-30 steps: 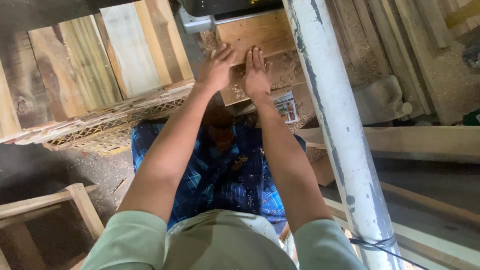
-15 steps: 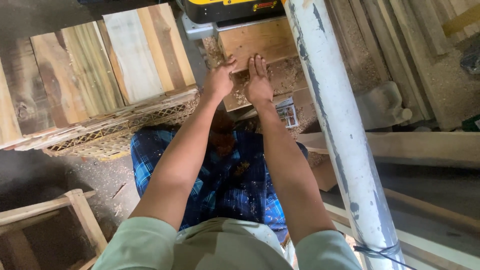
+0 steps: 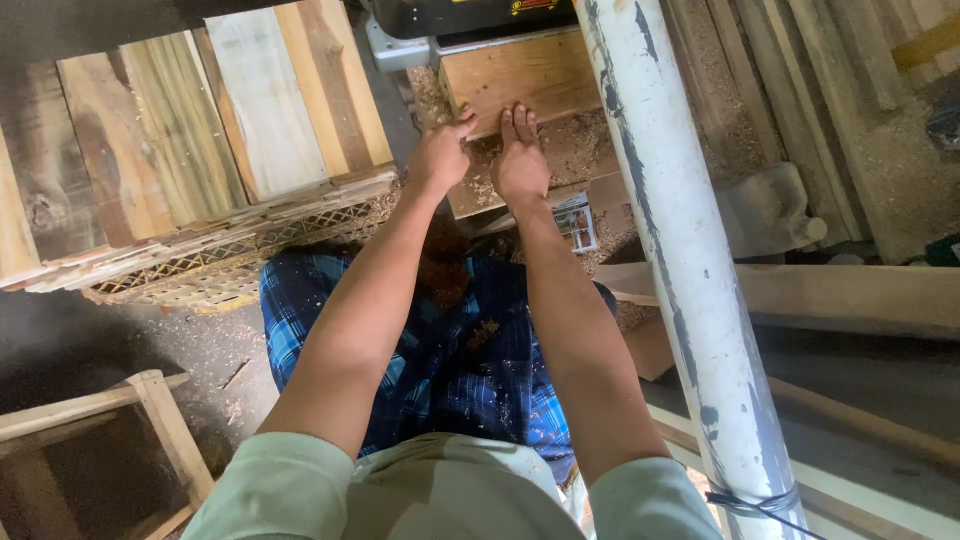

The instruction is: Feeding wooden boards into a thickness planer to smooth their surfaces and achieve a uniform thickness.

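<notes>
A short wooden board (image 3: pixel 520 80) lies on the sawdust-covered bed of a planing machine (image 3: pixel 470 15) at the top centre. My left hand (image 3: pixel 438 155) rests at the board's near left corner, fingers curled against its edge. My right hand (image 3: pixel 520 160) lies flat, fingertips pressed on the board's near edge. Neither hand closes around anything. Both forearms stretch forward over my blue checked cloth (image 3: pixel 450 350).
A white, paint-chipped pole (image 3: pixel 680 260) stands close on the right of my right arm. Stacked planks (image 3: pixel 200 140) lean at the left. A wooden frame (image 3: pixel 120 430) sits at bottom left. More timber (image 3: pixel 840 290) lies at the right. Sawdust covers the floor.
Both hands have stayed against the board's near edge while the board sits further into the machine. The view has shifted slightly.
</notes>
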